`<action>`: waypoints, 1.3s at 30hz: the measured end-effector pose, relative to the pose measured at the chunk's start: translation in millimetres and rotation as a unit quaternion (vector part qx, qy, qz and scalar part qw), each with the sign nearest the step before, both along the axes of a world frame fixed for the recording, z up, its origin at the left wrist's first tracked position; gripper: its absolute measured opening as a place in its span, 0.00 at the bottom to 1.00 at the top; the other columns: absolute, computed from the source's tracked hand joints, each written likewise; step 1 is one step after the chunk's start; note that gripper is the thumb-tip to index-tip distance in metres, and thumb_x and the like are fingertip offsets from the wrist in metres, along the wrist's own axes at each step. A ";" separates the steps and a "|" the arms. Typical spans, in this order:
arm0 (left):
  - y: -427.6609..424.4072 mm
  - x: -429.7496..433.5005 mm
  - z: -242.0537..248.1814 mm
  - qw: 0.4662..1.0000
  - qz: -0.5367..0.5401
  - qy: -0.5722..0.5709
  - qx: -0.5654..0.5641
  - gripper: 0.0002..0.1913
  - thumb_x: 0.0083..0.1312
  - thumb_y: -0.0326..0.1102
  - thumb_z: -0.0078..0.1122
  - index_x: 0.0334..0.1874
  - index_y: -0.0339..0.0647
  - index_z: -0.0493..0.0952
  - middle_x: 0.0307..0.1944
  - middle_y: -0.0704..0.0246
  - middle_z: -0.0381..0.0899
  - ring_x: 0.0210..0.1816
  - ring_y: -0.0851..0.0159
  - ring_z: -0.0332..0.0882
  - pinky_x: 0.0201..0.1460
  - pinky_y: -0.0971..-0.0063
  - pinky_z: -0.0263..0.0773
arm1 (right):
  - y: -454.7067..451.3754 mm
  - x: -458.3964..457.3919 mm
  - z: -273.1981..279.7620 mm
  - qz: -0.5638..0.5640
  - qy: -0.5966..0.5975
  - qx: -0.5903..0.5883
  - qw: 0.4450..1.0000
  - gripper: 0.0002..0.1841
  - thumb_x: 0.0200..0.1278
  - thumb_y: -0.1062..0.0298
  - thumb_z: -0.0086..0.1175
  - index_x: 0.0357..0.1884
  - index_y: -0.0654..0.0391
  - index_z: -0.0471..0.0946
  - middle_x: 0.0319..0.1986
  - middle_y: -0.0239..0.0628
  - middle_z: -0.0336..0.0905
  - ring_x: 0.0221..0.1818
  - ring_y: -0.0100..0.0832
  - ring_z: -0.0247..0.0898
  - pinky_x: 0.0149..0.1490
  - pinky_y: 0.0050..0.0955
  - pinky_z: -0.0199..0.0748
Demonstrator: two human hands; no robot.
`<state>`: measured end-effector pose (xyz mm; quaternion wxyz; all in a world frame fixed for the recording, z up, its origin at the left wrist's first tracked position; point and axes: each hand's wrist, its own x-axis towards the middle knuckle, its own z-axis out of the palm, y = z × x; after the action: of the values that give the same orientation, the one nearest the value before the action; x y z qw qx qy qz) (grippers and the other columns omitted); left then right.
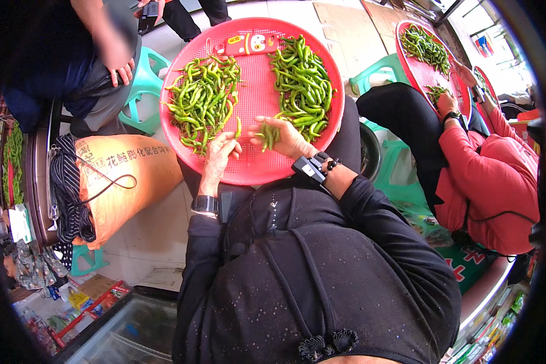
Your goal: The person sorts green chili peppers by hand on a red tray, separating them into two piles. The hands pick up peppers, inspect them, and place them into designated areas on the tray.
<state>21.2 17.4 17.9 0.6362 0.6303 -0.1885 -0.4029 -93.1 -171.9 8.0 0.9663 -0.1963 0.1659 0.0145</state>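
A round red plastic sieve tray (pixel 253 86) rests on my lap with two heaps of green chili peppers. The left heap (pixel 204 95) looks stalky and loose; the right heap (pixel 302 86) lies denser. Between finger and thumb, my left hand (pixel 221 152) pinches a single green chili pepper (pixel 239 128) near the left heap's lower edge. Several green chili peppers (pixel 269 136) lie in the cupped palm of my right hand (pixel 287 139), just below the right heap. A red phone case with a cartoon face (pixel 255 44) lies at the tray's far side, between the heaps.
An orange woven sack (pixel 127 168) bearing writing stands at left, a striped cloth (pixel 70 195) on it. Green plastic stools (pixel 145 86) stand about. On the right, a person in a red top (pixel 487 182) handles peppers in another red tray (pixel 418 75). Another person (pixel 73 68) is at upper left.
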 end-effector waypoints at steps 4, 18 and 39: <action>8.9 -3.2 8.0 0.990 0.054 -0.101 0.077 0.11 0.69 0.30 0.50 0.51 0.35 0.73 0.23 0.72 0.76 0.22 0.78 0.70 0.25 0.84 0.66 | 1.5 1.1 -1.9 -0.015 -0.016 0.046 0.999 0.20 0.68 0.67 0.45 0.61 0.61 0.64 0.52 0.52 0.75 0.53 0.49 0.73 0.60 0.47 0.71; -7.8 -18.1 18.8 0.849 0.086 -0.510 0.103 0.18 0.57 0.34 0.65 0.50 0.46 0.78 0.37 0.65 0.75 0.38 0.60 0.76 0.40 0.67 0.73 | 4.6 5.2 -9.1 0.002 0.035 0.027 0.999 0.17 0.69 0.76 0.39 0.59 0.64 0.63 0.48 0.51 0.73 0.52 0.49 0.73 0.57 0.50 0.73; -12.8 -18.0 9.4 0.891 0.044 -0.442 0.095 0.02 0.62 0.28 0.59 0.34 0.39 0.77 0.23 0.67 0.78 0.24 0.71 0.76 0.28 0.75 0.70 | 6.0 1.9 -2.6 0.107 0.052 -0.123 0.985 0.16 0.69 0.70 0.45 0.56 0.67 0.69 0.37 0.47 0.80 0.34 0.36 0.80 0.38 0.30 0.80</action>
<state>3.3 4.7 27.3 0.4416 0.8084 -0.3827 -0.0703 -91.2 -165.9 5.4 0.9176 -0.3297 0.1942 0.1074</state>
